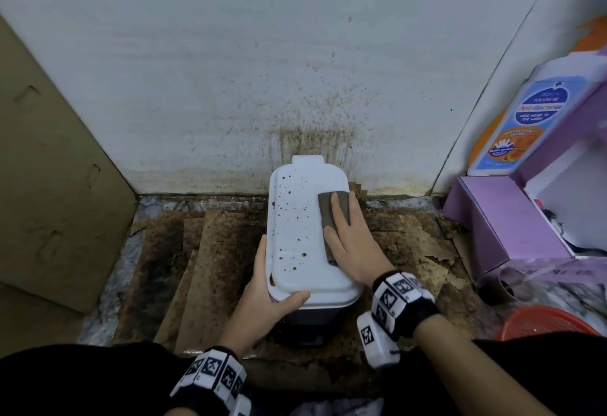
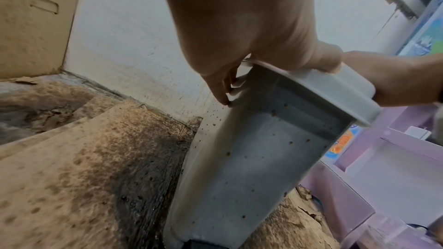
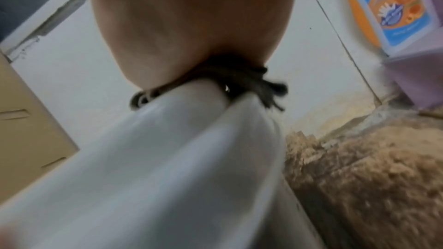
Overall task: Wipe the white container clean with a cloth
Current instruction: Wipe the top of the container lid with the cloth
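Note:
A tall white container point(image 1: 297, 235) with a brown-speckled lid stands on the stained floor by the wall. My left hand point(image 1: 266, 287) grips its near left corner, thumb on the lid and fingers down the side. In the left wrist view the left hand point(image 2: 251, 44) clasps the lid rim above the spotted side of the container point(image 2: 251, 168). My right hand point(image 1: 349, 238) lies flat on a brown cloth point(image 1: 331, 211), pressing it onto the lid's right side. The blurred right wrist view shows the right hand point(image 3: 191, 35) over the bunched cloth point(image 3: 239, 80) on the container point(image 3: 167, 158).
Stained brown cardboard sheets point(image 1: 203, 267) cover the floor. A flat cardboard panel point(image 1: 49, 169) leans at the left. Purple boxes point(image 1: 505, 221) and an anti-bacterial wash bottle point(image 1: 522, 119) stand at the right, with a red basket point(image 1: 545, 322) nearer. The wall point(image 1: 295, 70) behind is spattered.

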Available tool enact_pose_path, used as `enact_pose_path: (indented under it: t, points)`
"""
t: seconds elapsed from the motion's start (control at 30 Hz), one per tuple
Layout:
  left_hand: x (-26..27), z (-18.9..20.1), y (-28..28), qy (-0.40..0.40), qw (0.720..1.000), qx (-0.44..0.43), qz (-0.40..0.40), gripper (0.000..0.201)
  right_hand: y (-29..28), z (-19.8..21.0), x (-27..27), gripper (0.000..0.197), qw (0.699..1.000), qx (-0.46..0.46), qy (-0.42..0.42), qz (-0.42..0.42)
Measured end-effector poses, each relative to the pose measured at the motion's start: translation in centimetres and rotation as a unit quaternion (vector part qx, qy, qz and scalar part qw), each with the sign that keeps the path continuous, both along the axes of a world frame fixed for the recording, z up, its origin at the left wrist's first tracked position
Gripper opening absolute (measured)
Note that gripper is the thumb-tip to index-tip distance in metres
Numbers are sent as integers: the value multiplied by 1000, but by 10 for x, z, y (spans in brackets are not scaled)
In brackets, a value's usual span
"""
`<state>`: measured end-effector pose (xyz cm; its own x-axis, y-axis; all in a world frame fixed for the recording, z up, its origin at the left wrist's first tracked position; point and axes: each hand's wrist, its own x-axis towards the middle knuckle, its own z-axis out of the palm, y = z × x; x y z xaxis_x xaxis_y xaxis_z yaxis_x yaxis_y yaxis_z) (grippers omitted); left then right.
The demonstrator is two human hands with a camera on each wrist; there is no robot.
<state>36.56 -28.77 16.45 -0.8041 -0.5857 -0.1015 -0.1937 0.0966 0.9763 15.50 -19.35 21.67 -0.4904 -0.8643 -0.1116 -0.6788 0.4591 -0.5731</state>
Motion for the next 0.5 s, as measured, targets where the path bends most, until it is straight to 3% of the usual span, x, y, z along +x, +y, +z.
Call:
enact_pose_path:
  t: [0.17,0.5]
  points:
    - [0,0,1,-3,1000,-2,2,122,-7,5,-15,68,999,24,-18,22]
    - [0,-2,3,-7,1000,-2,-1,126,36,-14,30,65,999,-45,5,-19]
